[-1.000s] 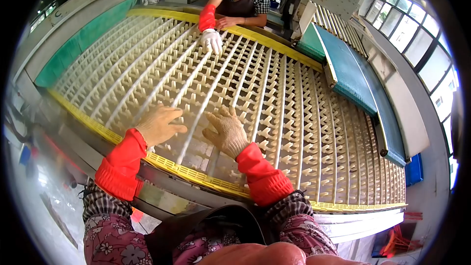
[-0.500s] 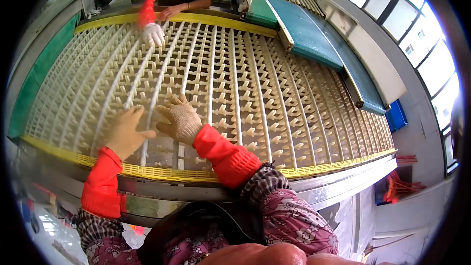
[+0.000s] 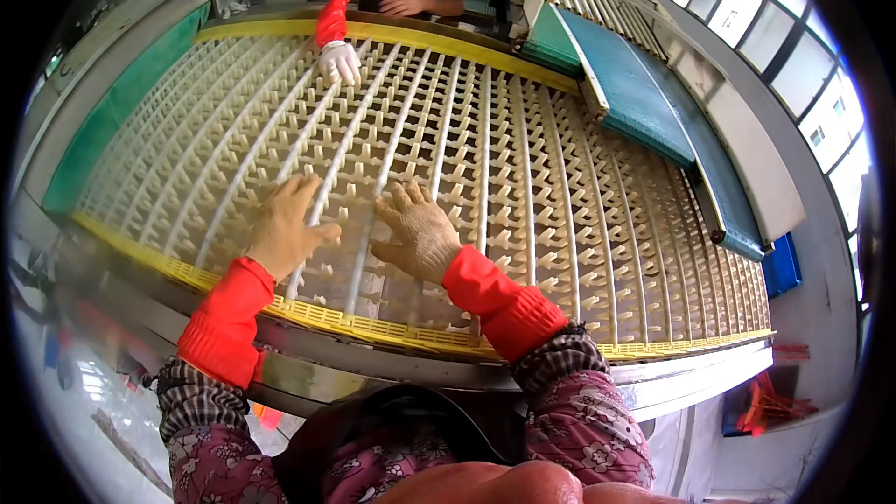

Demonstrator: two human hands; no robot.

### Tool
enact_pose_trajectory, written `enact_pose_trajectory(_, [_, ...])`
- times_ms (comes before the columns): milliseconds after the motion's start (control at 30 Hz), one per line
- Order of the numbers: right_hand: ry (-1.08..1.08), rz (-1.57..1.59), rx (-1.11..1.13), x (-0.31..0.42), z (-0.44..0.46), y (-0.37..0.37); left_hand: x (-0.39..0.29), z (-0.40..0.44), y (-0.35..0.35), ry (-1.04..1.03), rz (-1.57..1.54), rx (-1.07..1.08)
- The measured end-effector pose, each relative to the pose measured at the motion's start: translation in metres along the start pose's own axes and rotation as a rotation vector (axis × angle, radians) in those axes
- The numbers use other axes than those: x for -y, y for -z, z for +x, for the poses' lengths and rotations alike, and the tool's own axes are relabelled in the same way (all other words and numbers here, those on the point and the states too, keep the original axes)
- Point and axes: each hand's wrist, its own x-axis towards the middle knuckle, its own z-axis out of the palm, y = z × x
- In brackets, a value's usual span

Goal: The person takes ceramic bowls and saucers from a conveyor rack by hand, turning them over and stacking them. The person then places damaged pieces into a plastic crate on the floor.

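Note:
My left hand [image 3: 287, 229], in a tan glove with a red sleeve cuff, is over the near half of a wide peg conveyor [image 3: 509, 215]. Its thumb stands away from the fingers, and nothing shows in it. My right hand [image 3: 418, 231], gloved alike, lies palm down a little to the right with fingers spread and empty. Both are close above or touching the cream pegs and white cross rods [image 3: 373, 201]; contact is hard to judge. Yellow slotted edging [image 3: 373, 327] runs along the conveyor's near side, below my hands.
Across the conveyor, a person's white-gloved hand [image 3: 340, 63] rests over the pegs. A teal belt [image 3: 625, 75] slopes down at the right. Beyond the conveyor's right end are a blue bin [image 3: 782, 264] and red sticks [image 3: 770, 406]. A metal rail [image 3: 681, 378] borders the near edge.
My view has swung, so the scene sits further right in the picture. Both my hands have shifted over the pegs, still spread. The other person's gloved hand stays near the far edge.

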Motion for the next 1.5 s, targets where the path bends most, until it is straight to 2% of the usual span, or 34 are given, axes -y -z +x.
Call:
enact_pose_trajectory(33, [0.009, 0.0, -0.008, 0.0, -0.004, -0.001, -0.009, 0.004, 0.009, 0.093, -0.02, 0.003])
enact_pose_trajectory(133, [0.026, 0.046, -0.017, -0.002, -0.006, -0.002, -0.019, 0.016, 0.032, 0.197, -0.058, -0.106])
enact_pose_trajectory(167, [0.026, 0.067, 0.001, -0.003, -0.006, -0.001, -0.011, 0.013, 0.024, 0.137, 0.061, -0.271])
enact_pose_trajectory(300, [0.056, 0.072, -0.03, -0.005, -0.005, -0.003, -0.018, 0.017, 0.029, 0.218, 0.083, -0.243])
enact_pose_trajectory(400, [0.039, 0.094, 0.001, -0.002, -0.003, 0.002, -0.026, 0.01, 0.023, 0.319, 0.271, 0.55])
enact_pose_trajectory(433, [0.035, 0.101, -0.015, -0.002, -0.003, 0.002, -0.027, 0.003, 0.021, 0.242, 0.275, 0.413])
enact_pose_trajectory(533, [0.046, 0.078, -0.061, -0.005, -0.001, 0.003, -0.014, 0.005, 0.014, 0.346, 0.041, 0.371])
enact_pose_trajectory(633, [-0.012, 0.145, -0.036, -0.001, 0.001, 0.016, -0.019, 0.012, 0.021, 0.374, 0.061, 0.389])
enact_pose_trajectory(667, [-0.042, 0.182, -0.014, 0.0, 0.002, 0.024, -0.02, 0.015, 0.022, 0.354, 0.058, 0.344])
enact_pose_trajectory(733, [-0.094, 0.174, -0.147, 0.005, 0.004, 0.044, -0.019, 0.017, 0.014, 0.325, 0.043, 0.257])
enact_pose_trajectory(833, [-0.141, 0.155, -0.287, 0.01, 0.005, 0.08, -0.02, 0.016, 0.007, 0.108, 0.062, -0.034])
enact_pose_trajectory(867, [-0.109, 0.105, -0.303, 0.006, 0.006, 0.076, -0.021, 0.017, 0.005, 0.046, 0.061, -0.118])
enact_pose_trajectory(933, [-0.041, -0.001, -0.341, -0.003, 0.009, 0.068, -0.043, 0.022, 0.02, 0.072, 0.021, -0.157])
enact_pose_trajectory(967, [-0.098, 0.017, -0.166, -0.002, 0.009, 0.063, -0.056, 0.025, 0.028, 0.083, 0.003, -0.178])
enact_pose_trajectory(1067, [-0.115, 0.143, 0.019, -0.02, 0.0, 0.023, -0.072, 0.034, 0.046, 0.041, -0.059, -0.338])
enact_pose_trajectory(1100, [-0.012, 0.083, -0.047, -0.022, 0.007, 0.019, -0.072, 0.037, 0.051, -0.061, -0.011, -0.463])
enact_pose_trajectory(1200, [-0.032, 0.131, -0.056, -0.028, 0.001, 0.012, -0.078, 0.036, 0.059, -0.084, 0.04, -0.534])
enact_pose_trajectory(1233, [-0.03, 0.123, -0.058, -0.028, 0.001, 0.012, -0.076, 0.036, 0.055, -0.032, 0.009, -0.472])
enact_pose_trajectory(1333, [-0.03, 0.115, -0.072, -0.028, 0.002, 0.01, -0.076, 0.039, 0.039, 0.287, 0.368, 0.42])
enact_pose_trajectory(1433, [-0.022, 0.154, -0.075, -0.029, 0.004, 0.014, -0.037, 0.014, -0.021, 0.252, 0.319, 0.414])
enact_pose_trajectory(1500, [-0.068, 0.232, -0.053, -0.024, 0.01, 0.019, -0.033, 0.011, -0.019, 0.204, 0.303, 0.323])
